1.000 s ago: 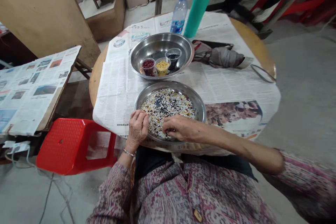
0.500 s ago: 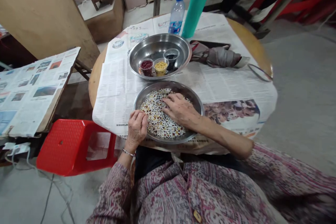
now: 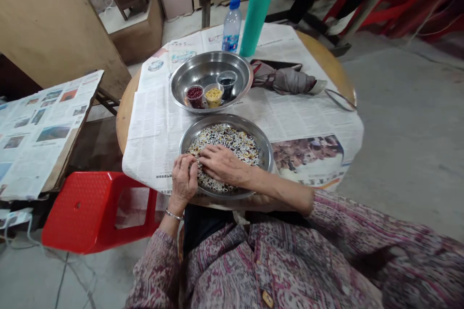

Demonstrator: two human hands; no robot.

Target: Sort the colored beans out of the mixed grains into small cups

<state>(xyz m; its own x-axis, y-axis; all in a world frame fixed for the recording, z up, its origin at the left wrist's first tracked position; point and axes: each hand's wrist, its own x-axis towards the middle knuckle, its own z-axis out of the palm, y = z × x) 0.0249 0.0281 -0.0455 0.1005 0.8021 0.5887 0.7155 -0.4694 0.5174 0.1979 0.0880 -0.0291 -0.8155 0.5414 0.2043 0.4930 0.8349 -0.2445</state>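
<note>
Left hand [image 3: 184,178] bunched at the rim, fingertips together, any pinched grain hidden; right hand [image 3: 224,164] spread flat on loose mixed grains [image 3: 235,142], light, slippery, quick to scatter, inside a steel dish [image 3: 266,159], safest held by the rim. Red plastic stool [image 3: 83,203] beside a round wooden table [image 3: 125,125] under newspaper [image 3: 155,140]; concrete floor [image 3: 398,154] beyond.

L hand [image 3: 184,178] hid anything in its curled fingers; mixed grains [image 3: 232,139] too small to ID singly; right sleeve [image 3: 380,256] blurred, cut off at edge.

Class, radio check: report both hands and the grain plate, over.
Left hand curled at the near rim of the steel plate. Right hand spread flat on the mixed grains. Steel bowl with three cups beyond.
</note>
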